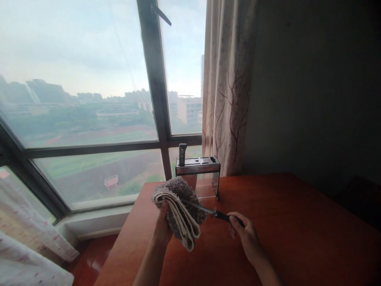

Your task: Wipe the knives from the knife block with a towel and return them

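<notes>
My left hand [163, 226] holds a folded grey and beige towel [180, 210] above the red-brown wooden table [282, 222]. My right hand [245, 234] grips the black handle of a knife [218, 214]. The knife's thin blade points left and disappears into the folds of the towel. Behind them stands a knife block [198, 167] with a dark slotted top and clear walls, and one black handle [182, 153] sticks up from its left slot.
A large window with a dark frame [154, 99] fills the left, with buildings and green fields beyond. A patterned curtain [229, 87] hangs beside the knife block. A dark wall [315, 91] runs along the right. Light fabric [26, 246] lies at the lower left.
</notes>
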The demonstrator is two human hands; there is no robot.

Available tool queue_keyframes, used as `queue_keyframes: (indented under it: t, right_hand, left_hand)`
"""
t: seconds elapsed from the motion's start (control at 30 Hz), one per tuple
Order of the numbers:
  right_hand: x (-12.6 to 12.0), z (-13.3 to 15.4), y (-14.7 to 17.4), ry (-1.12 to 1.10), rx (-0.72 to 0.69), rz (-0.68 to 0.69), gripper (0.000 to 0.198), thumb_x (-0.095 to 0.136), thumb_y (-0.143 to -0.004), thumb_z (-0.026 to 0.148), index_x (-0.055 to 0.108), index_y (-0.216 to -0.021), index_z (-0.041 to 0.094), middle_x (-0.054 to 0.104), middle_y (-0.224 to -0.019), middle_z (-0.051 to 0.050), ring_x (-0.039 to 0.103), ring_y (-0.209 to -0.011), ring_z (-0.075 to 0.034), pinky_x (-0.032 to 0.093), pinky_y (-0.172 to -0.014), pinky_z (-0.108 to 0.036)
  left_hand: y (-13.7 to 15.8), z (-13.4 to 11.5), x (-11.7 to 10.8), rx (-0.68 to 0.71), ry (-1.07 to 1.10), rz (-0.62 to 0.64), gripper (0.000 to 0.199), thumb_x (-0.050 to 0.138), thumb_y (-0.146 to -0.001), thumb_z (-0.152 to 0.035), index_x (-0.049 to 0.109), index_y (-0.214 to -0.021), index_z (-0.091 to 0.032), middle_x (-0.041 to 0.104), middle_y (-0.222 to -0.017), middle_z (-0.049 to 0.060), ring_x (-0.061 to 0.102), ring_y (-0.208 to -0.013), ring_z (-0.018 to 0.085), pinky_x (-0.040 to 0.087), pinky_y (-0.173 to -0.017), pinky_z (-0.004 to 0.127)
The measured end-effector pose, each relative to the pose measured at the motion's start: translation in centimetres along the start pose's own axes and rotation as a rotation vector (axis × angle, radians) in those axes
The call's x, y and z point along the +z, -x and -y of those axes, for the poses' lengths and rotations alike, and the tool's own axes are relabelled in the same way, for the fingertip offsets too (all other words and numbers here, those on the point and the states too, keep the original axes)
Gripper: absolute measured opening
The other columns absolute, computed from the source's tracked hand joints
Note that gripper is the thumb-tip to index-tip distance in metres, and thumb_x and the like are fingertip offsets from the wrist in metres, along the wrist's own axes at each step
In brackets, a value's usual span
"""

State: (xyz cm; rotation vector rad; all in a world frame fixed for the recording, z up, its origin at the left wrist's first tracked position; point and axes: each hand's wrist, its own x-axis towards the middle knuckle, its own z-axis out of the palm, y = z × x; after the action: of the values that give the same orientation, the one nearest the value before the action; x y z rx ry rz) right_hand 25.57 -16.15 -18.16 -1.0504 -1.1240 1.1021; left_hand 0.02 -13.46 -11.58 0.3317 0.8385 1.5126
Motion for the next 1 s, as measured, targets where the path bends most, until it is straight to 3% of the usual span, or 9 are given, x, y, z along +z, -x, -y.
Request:
queue_keyframes:
  t: [0.23, 0.43, 0.63, 0.83, 1.0]
  right_hand:
    - [0.8, 0.2, 0.3, -0.161, 0.11, 0.117, 0.04, 0.057, -0.085, 0.054, 0.067, -0.081, 0.015, 0.039, -0.049, 0.006, 0.03, -0.044, -0.007, 0.024, -0.041, -0.021]
    - [2.0, -0.5, 0.8, 0.007, 0.148, 0.163, 0.045, 0.066, -0.078, 0.054, 0.068, -0.1, 0.015, 0.052, -0.054, 0.003, 0.044, -0.048, -0.01, 0.036, -0.048, -0.023]
    - [2.3, -2.1, 0.6, 0.165, 0.045, 0.171, 0.047, 0.068, -0.074, 0.053, 0.07, -0.105, 0.017, 0.071, -0.083, -0.007, 0.06, -0.061, -0.019, 0.048, -0.055, -0.029]
    - [2.2, -1.3, 0.3, 0.303, -0.147, 0.218, 0.036, 0.068, -0.077, 0.044, 0.072, -0.105, 0.022, 0.073, -0.1, -0.009, 0.066, -0.092, -0.028, 0.052, -0.081, -0.037]
    - [1.8, -0.4, 0.2, 0.417, -0.33, 0.129, 0.025, 0.066, -0.079, 0.032, 0.073, -0.103, 0.027, 0.072, -0.092, -0.007, 0.066, -0.087, -0.024, 0.052, -0.075, -0.031]
  left_hand:
    - [-0.1, -1.0, 0.2, 0.06, 0.013, 0.071, 0.028, 0.073, -0.069, -0.028, 0.067, -0.093, -0.014, 0.075, -0.085, 0.008, 0.071, -0.082, 0.027, 0.06, -0.068, 0.035]
    - [0.2, 1.5, 0.9, 0.005, 0.006, 0.086, 0.035, 0.074, -0.069, -0.036, 0.067, -0.095, -0.015, 0.074, -0.081, 0.008, 0.071, -0.08, 0.027, 0.06, -0.064, 0.035]
    - [0.7, 3.3, 1.5, 0.014, -0.082, 0.158, 0.047, 0.077, -0.066, -0.036, 0.066, -0.105, -0.014, 0.075, -0.088, 0.01, 0.071, -0.082, 0.028, 0.06, -0.066, 0.036]
    - [0.6, 1.8, 1.4, 0.135, -0.16, 0.017, 0.041, 0.08, -0.061, -0.033, 0.069, -0.094, -0.012, 0.075, -0.08, 0.008, 0.072, -0.075, 0.028, 0.059, -0.065, 0.034]
    - [-0.3, 0.2, 0.5, 0.302, -0.141, -0.066, 0.042, 0.079, -0.061, -0.033, 0.067, -0.096, -0.012, 0.073, -0.08, 0.005, 0.07, -0.069, 0.024, 0.057, -0.063, 0.032]
